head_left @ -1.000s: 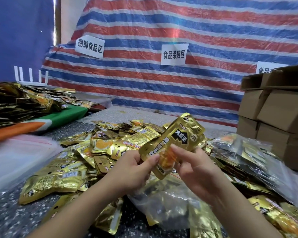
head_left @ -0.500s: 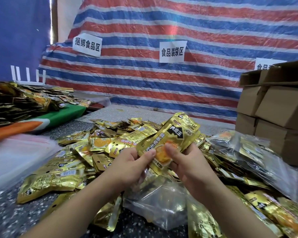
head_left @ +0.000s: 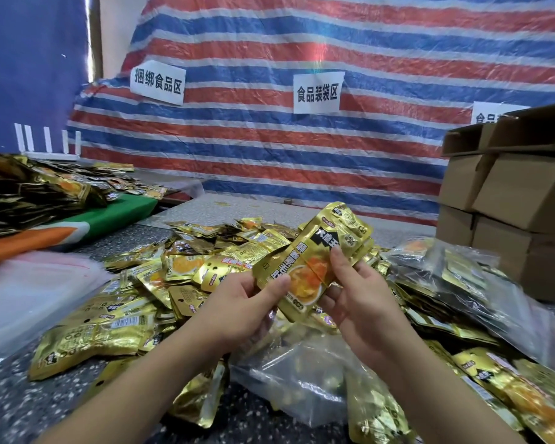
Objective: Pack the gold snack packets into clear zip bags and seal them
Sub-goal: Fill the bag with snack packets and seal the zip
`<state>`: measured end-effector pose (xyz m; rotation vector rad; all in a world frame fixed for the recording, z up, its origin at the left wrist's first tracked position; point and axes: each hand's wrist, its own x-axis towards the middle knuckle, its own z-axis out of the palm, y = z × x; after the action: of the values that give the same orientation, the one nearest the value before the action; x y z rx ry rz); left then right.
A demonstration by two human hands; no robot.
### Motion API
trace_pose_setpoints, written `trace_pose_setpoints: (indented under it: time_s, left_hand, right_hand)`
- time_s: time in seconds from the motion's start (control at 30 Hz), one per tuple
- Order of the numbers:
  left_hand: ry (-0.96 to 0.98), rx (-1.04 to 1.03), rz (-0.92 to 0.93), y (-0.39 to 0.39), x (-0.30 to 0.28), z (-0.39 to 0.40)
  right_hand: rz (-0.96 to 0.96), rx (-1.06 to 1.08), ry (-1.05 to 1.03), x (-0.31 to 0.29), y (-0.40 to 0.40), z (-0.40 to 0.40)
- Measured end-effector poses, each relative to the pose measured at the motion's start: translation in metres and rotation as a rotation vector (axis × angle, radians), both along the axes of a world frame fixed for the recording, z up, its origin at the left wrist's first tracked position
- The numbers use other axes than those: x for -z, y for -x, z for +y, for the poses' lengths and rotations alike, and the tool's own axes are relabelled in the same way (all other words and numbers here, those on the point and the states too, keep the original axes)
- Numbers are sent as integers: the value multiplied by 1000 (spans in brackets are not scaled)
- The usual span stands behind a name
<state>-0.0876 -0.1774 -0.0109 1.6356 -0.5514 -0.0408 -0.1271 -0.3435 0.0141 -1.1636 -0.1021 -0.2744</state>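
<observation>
Gold foil snack packets (head_left: 314, 261), a small stack, are held tilted between both hands above the speckled grey bench (head_left: 20, 408). Left hand (head_left: 241, 310) pinches the stack's lower left edge; right hand (head_left: 362, 302) curls round its right side. Directly below the stack lies a crumpled clear zip bag (head_left: 305, 382).

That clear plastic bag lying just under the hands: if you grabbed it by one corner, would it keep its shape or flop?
The clear bag would probably flop: it lies crumpled and wrinkled on the table. It likely feels slippery, since its film shines with glare. Gold packets show through it, so it may sag towards that end when lifted.
</observation>
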Motion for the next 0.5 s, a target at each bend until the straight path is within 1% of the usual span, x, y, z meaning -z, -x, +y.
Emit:
trace_pose_setpoints:
  time_s: [0.13, 0.2, 0.37, 0.5]
  left_hand:
    - [-5, 54, -110, 2, 0, 0]
    - [21, 65, -148, 1, 0, 2]
    - [56, 52, -219, -1, -1, 7]
    - [62, 102, -253, 0, -3, 10]
  right_hand:
    - [-35, 10, -111, -12, 2, -17]
    - [-51, 31, -132, -19, 4, -29]
    - [-109, -3, -71, -20, 5, -45]
    - [-141, 18, 2, -18, 3, -44]
